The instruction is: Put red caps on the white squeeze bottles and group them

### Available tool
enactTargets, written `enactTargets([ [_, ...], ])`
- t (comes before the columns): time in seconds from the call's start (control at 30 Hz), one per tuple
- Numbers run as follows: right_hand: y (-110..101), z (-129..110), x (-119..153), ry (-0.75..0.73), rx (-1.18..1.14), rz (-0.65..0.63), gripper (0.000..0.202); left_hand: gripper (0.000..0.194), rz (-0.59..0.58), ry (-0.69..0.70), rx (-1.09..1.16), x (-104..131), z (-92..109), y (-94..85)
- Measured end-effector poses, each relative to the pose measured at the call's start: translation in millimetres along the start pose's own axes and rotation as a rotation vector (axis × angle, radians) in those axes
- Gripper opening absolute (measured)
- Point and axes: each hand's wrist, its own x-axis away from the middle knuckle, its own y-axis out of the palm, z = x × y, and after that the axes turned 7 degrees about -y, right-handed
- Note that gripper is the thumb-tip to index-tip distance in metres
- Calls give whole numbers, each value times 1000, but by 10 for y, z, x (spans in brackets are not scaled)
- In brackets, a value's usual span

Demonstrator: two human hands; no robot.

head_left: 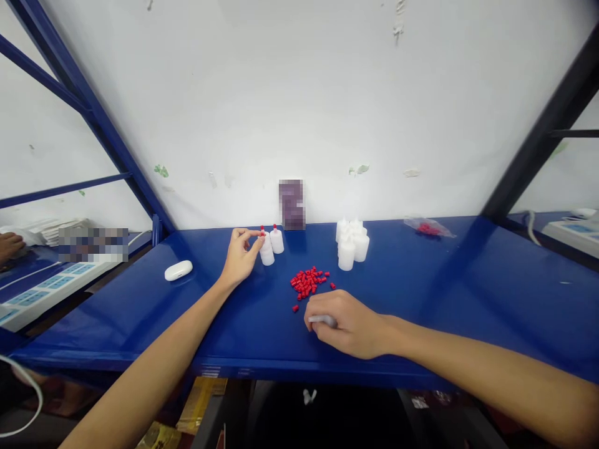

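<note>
My left hand [242,255] is at a small group of white plastic bottles, thumb and forefinger closed on the red cap [262,234] atop the front bottle [267,254]. Just behind it, another white bottle [277,242] stands upright with a red tip. My right hand [346,324] is curled above the table near its front edge, closed around a short, pale grey piece [324,320] whose exact kind I cannot make out. Beyond the right fingers lies a loose heap of small red caps [309,282], with one stray cap [295,308] closer to me.
White bottles without red tips [347,252] stand clustered right of centre. A clear bag [428,228] holds more red pieces. A white case [178,270] lies left, and a blurred dark object [292,204] leans on the wall. Blue frame posts [107,131] rise at the left.
</note>
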Motion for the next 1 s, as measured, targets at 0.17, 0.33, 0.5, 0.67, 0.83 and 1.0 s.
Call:
enactTargets([
  [0.17, -20, -14, -28, 80, 39, 117, 17, 18, 143, 86, 9, 24, 78, -213],
  [0.33, -72, -16, -25, 176, 225, 81, 25, 15, -170, 280, -14, 257, 403, -282],
  [0.5, -90, 8, -9, 185, 313, 7, 25, 14, -714, 494, -187, 538, 759, -137],
  [0.67, -85, 33, -13, 194, 330, 24, 15, 20, -823, 634, -401, 654, 759, -21],
  [0.83, -132, 14, -37, 226, 277, 118, 15, 16, -734, 767, -527, 667, 718, -41],
  [1.0, -133, 20, -78, 274, -67, 290, 16, 25, -531, 397, 137, 675, 869, 37],
])
